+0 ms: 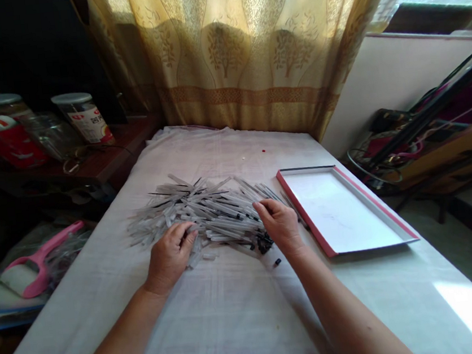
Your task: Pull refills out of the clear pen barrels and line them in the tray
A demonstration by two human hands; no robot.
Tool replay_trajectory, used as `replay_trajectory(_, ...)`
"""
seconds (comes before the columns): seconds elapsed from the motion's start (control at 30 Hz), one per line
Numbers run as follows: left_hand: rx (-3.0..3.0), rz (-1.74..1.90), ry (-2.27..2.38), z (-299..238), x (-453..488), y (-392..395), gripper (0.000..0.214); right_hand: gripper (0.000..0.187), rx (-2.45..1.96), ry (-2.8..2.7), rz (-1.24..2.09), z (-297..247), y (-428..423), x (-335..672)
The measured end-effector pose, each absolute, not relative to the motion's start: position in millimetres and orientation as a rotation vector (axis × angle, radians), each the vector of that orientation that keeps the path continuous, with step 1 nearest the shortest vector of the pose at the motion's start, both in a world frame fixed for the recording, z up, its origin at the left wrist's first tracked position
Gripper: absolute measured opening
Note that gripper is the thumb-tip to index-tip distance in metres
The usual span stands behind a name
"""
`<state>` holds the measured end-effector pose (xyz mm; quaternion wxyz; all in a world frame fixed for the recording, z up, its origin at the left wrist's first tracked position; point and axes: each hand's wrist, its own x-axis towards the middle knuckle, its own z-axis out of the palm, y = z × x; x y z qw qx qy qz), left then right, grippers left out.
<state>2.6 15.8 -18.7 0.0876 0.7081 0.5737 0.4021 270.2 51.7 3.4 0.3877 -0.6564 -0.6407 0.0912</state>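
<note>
A heap of several clear plastic pen tubes (205, 209) with black tips lies on the white cloth (243, 312) over the table. My left hand (169, 257) rests palm down on the near left edge of the heap, fingers curled onto the tubes. At the heap's right edge is my right hand (279, 224), its fingers bent and touching the tubes. Small black caps (265, 245) lie just below that hand. I cannot see whether either hand grips a tube.
A shallow white box lid with a red rim (382, 211) lies to the right of the heap. Jars (84, 117) and a red container (13, 143) stand on a dark shelf at the left. A pink-handled tool (43, 258) lies lower left. A yellow curtain (247, 50) hangs behind.
</note>
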Motion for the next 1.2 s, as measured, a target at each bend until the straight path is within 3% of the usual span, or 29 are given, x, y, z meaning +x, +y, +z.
replay_trajectory(0.23,2.445,1.053,1.771,-32.2,-8.2,11.5,0.038,0.029,-1.768,-1.790,0.115,-6.5,49.7,250.5)
replay_trajectory(0.6,2.410,1.042,1.814,-25.3,-6.9,7.7,0.037,0.030,-2.237,-1.883,0.096,1.2,98.5,310.1)
replay_trajectory(1.2,2.386,1.073,1.736,-24.3,-4.7,6.4,0.034,0.031,-2.386,-2.003,0.071,7.4,99.4,297.9)
